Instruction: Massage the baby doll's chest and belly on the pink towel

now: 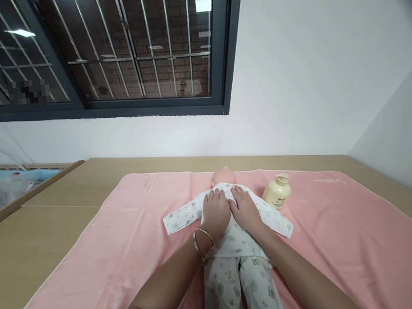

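Two hands lay flat on the doll (235,250), my left hand (215,212) and my right hand (245,210) side by side on its chest, fingers (211,198) spread and pressing down, gripping nothing. A bangle (203,241) sat on my left wrist.

The doll lay on its back on the pink towel (121,263), near the middle and closer to the far edge of the tabletop (32,234), its head (223,176) pointing away from me toward the wall and its legs running toward me. It wore a white printed two-piece suit; the sleeves stuck out to either side, the left one flat and seemingly empty, and the top looked loose and a little bunched under my palms.

I judged the risks small but real. The cream bottle (277,192) stood just beside the doll's sleeve on my right, so a sideways sweep of my right forearm or a tug on that sleeve could have tipped it onto the towel. Pushing unevenly could have slid the towel over the smooth wood and dragged the doll askew. The bangle could also have snagged the thin fabric.
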Demonstrator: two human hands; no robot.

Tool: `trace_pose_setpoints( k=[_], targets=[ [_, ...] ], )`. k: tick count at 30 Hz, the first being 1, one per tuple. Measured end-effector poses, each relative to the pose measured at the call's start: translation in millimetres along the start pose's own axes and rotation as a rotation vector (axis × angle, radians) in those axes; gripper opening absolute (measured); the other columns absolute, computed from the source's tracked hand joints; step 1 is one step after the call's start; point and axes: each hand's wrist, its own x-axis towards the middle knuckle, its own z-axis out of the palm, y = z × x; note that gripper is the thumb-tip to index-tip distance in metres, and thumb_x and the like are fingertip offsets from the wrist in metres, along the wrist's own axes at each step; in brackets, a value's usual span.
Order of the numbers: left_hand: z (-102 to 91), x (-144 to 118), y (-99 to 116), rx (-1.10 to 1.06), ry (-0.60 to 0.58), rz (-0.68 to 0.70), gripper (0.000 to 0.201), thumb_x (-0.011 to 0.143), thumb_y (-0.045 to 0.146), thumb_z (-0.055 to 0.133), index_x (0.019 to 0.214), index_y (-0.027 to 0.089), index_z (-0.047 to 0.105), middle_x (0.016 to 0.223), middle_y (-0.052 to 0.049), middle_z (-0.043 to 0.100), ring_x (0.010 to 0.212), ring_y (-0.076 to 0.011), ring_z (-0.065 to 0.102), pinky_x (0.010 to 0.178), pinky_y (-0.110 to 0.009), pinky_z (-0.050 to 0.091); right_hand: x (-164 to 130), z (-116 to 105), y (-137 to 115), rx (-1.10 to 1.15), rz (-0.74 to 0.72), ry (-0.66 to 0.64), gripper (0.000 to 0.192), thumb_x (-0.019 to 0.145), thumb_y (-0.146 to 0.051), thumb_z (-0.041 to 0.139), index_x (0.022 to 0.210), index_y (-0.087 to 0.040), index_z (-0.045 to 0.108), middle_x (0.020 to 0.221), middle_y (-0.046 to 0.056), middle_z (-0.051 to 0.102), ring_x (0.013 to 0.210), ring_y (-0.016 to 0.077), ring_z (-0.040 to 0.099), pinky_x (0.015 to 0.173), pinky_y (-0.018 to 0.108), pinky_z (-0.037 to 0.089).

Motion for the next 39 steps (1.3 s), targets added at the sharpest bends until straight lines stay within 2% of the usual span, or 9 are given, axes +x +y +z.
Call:
trace_pose_setpoints(
  k=[6,11,14,18,21,24,29,34,39],
  targets=[
    [-10.8,-12,16,0.091,-0.051,0.07,0.044,0.091,0.017,0.041,0.133,0.005,0.049,0.139,-0.021,0.053,0.133,-0.033,0.046,0.109,-0.047,0.036,3,-1,11,-0.018,-0.063,-0.022,0.051,0.098,-0.031,0.032,0.143,-0.008,0.043,0.151,0.014,0.039,0.142,0.024,0.031,0.119,0.043,0.019],
    [-5.3,-5,6,0.025,-0.041,0.096,0.043,0.093,0.018,0.034,0.131,0.005,0.052,0.139,-0.019,0.054,0.132,-0.0296,0.047,0.11,-0.045,0.036,0,-1,3,-0.112,-0.044,-0.02,0.051,0.1,-0.029,0.027,0.142,-0.007,0.043,0.15,0.016,0.039,0.142,0.0255,0.032,0.117,0.046,0.022],
    [0.9,2,-6,-0.066,-0.043,0.045,0.047,0.095,0.023,0.031,0.135,0.006,0.048,0.141,-0.017,0.052,0.135,-0.0279,0.043,0.112,-0.044,0.034,-7,-1,-10,-0.212,-0.022,-0.025,0.052,0.1,-0.027,0.024,0.143,-0.004,0.041,0.148,0.019,0.041,0.14,0.0284,0.034,0.115,0.047,0.025],
    [8.5,10,-19,-0.132,-0.048,-0.067,0.052,0.095,0.033,0.034,0.139,0.007,0.045,0.143,-0.016,0.05,0.138,-0.0294,0.04,0.114,-0.046,0.032,-20,-1,-27,-0.31,-0.006,0.008,0.05,0.099,-0.026,0.029,0.142,-0.004,0.044,0.145,0.021,0.045,0.137,0.0318,0.039,0.114,0.047,0.025],
    [11.5,14,-23,-0.16,-0.047,-0.121,0.053,0.093,0.034,0.037,0.139,0.009,0.044,0.143,-0.015,0.051,0.138,-0.0288,0.039,0.113,-0.045,0.032,-25,-2,-34,-0.327,-0.028,0.014,0.05,0.098,-0.026,0.032,0.141,-0.004,0.046,0.144,0.021,0.047,0.136,0.0316,0.04,0.115,0.046,0.025],
    [11.4,14,-22,-0.155,-0.053,-0.113,0.052,0.094,0.034,0.036,0.139,0.009,0.045,0.143,-0.016,0.05,0.138,-0.0283,0.039,0.113,-0.046,0.032,-22,-5,-32,-0.293,-0.025,-0.019,0.05,0.097,-0.026,0.034,0.14,-0.004,0.048,0.144,0.02,0.047,0.137,0.031,0.04,0.116,0.044,0.025],
    [5.5,5,-8,-0.088,-0.059,-0.105,0.048,0.095,0.03,0.033,0.136,0.01,0.047,0.143,-0.017,0.05,0.137,-0.0304,0.041,0.111,-0.05,0.036,-8,-13,-17,-0.164,-0.03,-0.074,0.051,0.098,-0.025,0.029,0.144,-0.008,0.044,0.15,0.017,0.039,0.142,0.0263,0.033,0.116,0.043,0.024],
    [-7.6,-8,6,-0.089,-0.095,-0.005,0.048,0.092,0.026,0.039,0.137,0.013,0.047,0.143,-0.014,0.051,0.136,-0.032,0.042,0.11,-0.05,0.038,4,-15,1,-0.073,-0.013,-0.076,0.05,0.1,-0.029,0.026,0.144,-0.011,0.043,0.151,0.014,0.038,0.143,0.0234,0.031,0.116,0.045,0.023],
    [-18.3,1,-2,-0.187,-0.167,-0.01,0.043,0.092,0.022,0.034,0.128,0.013,0.056,0.139,-0.014,0.055,0.132,-0.0261,0.049,0.111,-0.042,0.038,-3,-7,-9,-0.167,0.023,-0.05,0.052,0.1,-0.027,0.025,0.145,-0.007,0.041,0.151,0.016,0.038,0.142,0.0282,0.031,0.115,0.047,0.023]
  ],
)
